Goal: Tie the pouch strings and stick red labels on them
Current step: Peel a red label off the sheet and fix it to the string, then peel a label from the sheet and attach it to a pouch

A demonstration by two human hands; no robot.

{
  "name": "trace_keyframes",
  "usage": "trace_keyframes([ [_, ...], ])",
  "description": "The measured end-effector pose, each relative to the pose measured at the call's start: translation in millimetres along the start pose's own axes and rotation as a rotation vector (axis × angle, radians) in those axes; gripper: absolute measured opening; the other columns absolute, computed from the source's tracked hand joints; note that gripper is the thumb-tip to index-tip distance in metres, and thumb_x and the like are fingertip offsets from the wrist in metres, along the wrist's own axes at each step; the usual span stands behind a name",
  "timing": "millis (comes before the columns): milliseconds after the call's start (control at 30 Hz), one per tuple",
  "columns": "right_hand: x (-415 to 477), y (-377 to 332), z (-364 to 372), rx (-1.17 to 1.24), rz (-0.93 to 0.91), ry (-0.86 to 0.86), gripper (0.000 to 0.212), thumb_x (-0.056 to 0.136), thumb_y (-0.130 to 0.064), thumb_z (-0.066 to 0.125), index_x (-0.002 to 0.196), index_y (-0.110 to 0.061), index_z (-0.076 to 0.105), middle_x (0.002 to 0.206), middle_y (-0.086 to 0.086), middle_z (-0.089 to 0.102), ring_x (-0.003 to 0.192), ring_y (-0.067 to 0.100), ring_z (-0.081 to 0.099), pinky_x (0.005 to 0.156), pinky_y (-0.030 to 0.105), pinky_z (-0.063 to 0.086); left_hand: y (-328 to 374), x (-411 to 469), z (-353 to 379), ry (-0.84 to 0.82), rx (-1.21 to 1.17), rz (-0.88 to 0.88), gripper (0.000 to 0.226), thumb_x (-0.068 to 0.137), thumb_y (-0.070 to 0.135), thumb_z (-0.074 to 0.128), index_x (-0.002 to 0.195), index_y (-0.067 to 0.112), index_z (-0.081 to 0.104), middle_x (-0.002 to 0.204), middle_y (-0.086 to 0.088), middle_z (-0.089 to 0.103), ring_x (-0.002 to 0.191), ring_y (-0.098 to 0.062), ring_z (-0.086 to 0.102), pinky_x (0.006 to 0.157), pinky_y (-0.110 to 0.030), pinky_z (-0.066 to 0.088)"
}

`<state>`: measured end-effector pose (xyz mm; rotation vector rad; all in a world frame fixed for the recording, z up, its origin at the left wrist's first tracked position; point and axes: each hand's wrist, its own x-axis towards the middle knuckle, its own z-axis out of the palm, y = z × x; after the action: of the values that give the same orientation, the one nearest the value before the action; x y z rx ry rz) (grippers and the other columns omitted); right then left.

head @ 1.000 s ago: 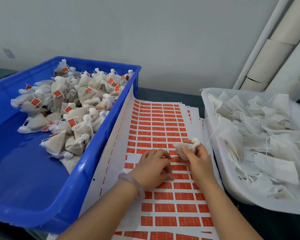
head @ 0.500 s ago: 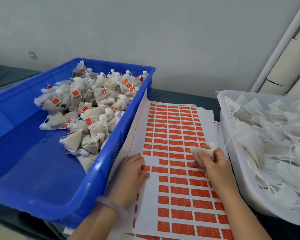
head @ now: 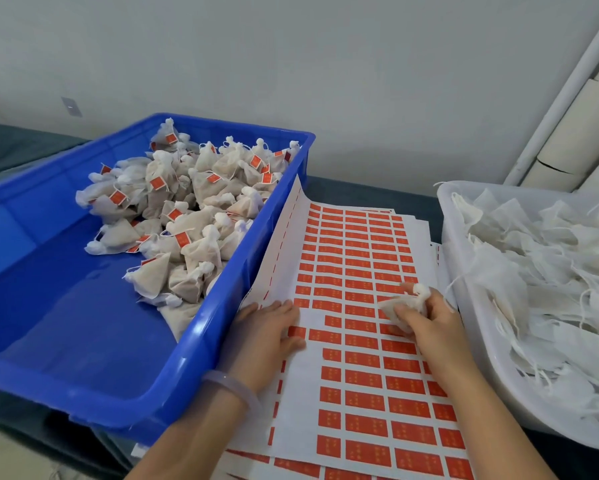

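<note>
Fingers straight and gripping nothing, the left hand (head: 266, 332) presses flat on the label sheet (head: 353, 258) at its left edge, a pale bracelet (head: 228, 386) on the wrist. Left of the sheet, a blue crate (head: 194, 355) holds a heap of tied pouches (head: 187, 209) bearing red labels. Over the sheet's right side, the right hand (head: 433, 323) pinches a pouch (head: 400, 308) between thumb and fingers, touching the paper. Right of the sheet, a white tub (head: 481, 341) holds loose pouches (head: 550, 271).
</note>
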<state>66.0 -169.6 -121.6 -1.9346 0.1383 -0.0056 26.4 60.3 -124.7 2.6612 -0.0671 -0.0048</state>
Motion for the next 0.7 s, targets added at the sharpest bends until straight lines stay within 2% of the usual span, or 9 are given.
trace_keyframes([
  [100,-2.6,-8.7,8.3,-0.061,-0.071,-0.068,0.02,0.087,-0.025,0.062,0.094,-0.041,0.053,0.093,-0.03,0.051,0.081,-0.004,0.053,0.058,0.012,0.037,0.4,-2.8,-0.8,0.003,-0.05,0.018,0.052,0.081,0.06,0.048,0.129,0.04,0.047,0.132,0.022,0.051,0.116,0.005,0.044,0.079,0.012,0.009],
  [133,-3.8,-12.0,12.0,-0.086,-0.08,-0.092,0.02,0.087,-0.024,0.062,0.092,-0.041,0.053,0.093,-0.029,0.05,0.08,-0.005,0.052,0.057,0.01,0.035,-0.7,-2.9,0.2,-0.001,-0.067,0.035,0.06,0.077,0.066,0.047,0.132,0.043,0.041,0.136,0.026,0.044,0.117,0.009,0.038,0.085,0.011,0.011],
  [200,-5.9,-17.2,18.4,-0.171,-0.086,-0.116,0.013,0.086,-0.032,0.062,0.09,-0.04,0.053,0.093,-0.026,0.049,0.074,-0.008,0.051,0.057,0.006,0.034,-3.6,-1.5,4.1,-0.094,-0.016,0.041,0.086,0.07,0.076,0.049,0.142,0.047,0.013,0.147,0.031,0.008,0.138,0.001,0.007,0.111,-0.019,0.005],
  [267,-6.0,-18.4,20.6,-0.302,-0.118,-0.125,0.021,0.08,-0.043,0.066,0.096,-0.04,0.052,0.098,-0.024,0.05,0.077,-0.006,0.051,0.065,0.008,0.038,-5.3,2.8,5.7,-0.207,0.066,-0.007,0.101,0.067,0.079,0.049,0.145,0.043,-0.004,0.149,0.024,-0.012,0.14,-0.008,-0.014,0.116,-0.039,-0.004],
  [367,-7.3,-16.0,24.4,-0.479,-0.16,-0.208,0.047,0.073,-0.048,0.071,0.116,-0.039,0.056,0.124,-0.017,0.053,0.105,0.003,0.051,0.088,0.024,0.043,-4.9,5.8,6.3,-0.196,0.056,-0.014,0.095,0.07,0.076,0.05,0.147,0.04,0.007,0.155,0.018,0.006,0.144,-0.015,0.0,0.118,-0.045,0.003],
  [467,-10.2,-18.0,39.1,-0.652,-0.207,-0.332,0.073,0.069,-0.058,0.07,0.134,-0.039,0.042,0.144,-0.017,0.037,0.131,0.01,0.038,0.105,0.036,0.035,1.4,1.5,5.3,-0.093,-0.009,-0.002,0.082,0.071,0.072,0.052,0.142,0.043,0.023,0.15,0.019,0.025,0.142,-0.014,0.018,0.114,-0.031,0.007],
  [600,-5.6,-27.8,47.8,-0.68,-0.243,-0.41,0.079,0.07,-0.057,0.07,0.138,-0.044,0.031,0.147,-0.019,0.033,0.132,0.01,0.039,0.103,0.035,0.038,8.2,-7.3,0.5,-0.036,-0.235,-0.056,0.065,0.076,0.056,0.062,0.135,0.046,0.036,0.12,0.031,0.04,0.121,0.005,0.034,0.088,0.004,0.022],
  [633,-4.6,-29.1,47.2,-0.697,-0.265,-0.414,0.081,0.07,-0.058,0.069,0.139,-0.046,0.028,0.149,-0.02,0.027,0.133,0.01,0.037,0.103,0.035,0.038,10.1,-9.1,-0.8,-0.022,-0.292,-0.052,0.061,0.077,0.05,0.064,0.133,0.044,0.04,0.114,0.031,0.041,0.112,0.009,0.039,0.079,0.009,0.024],
  [700,-6.1,-29.9,46.6,-0.766,-0.337,-0.405,0.083,0.071,-0.061,0.065,0.141,-0.048,0.021,0.153,-0.024,0.008,0.138,0.01,0.027,0.105,0.035,0.035,13.2,-9.8,-0.1,0.02,-0.308,0.007,0.057,0.079,0.044,0.067,0.131,0.041,0.046,0.118,0.022,0.05,0.106,0.006,0.047,0.084,0.003,0.03],
])
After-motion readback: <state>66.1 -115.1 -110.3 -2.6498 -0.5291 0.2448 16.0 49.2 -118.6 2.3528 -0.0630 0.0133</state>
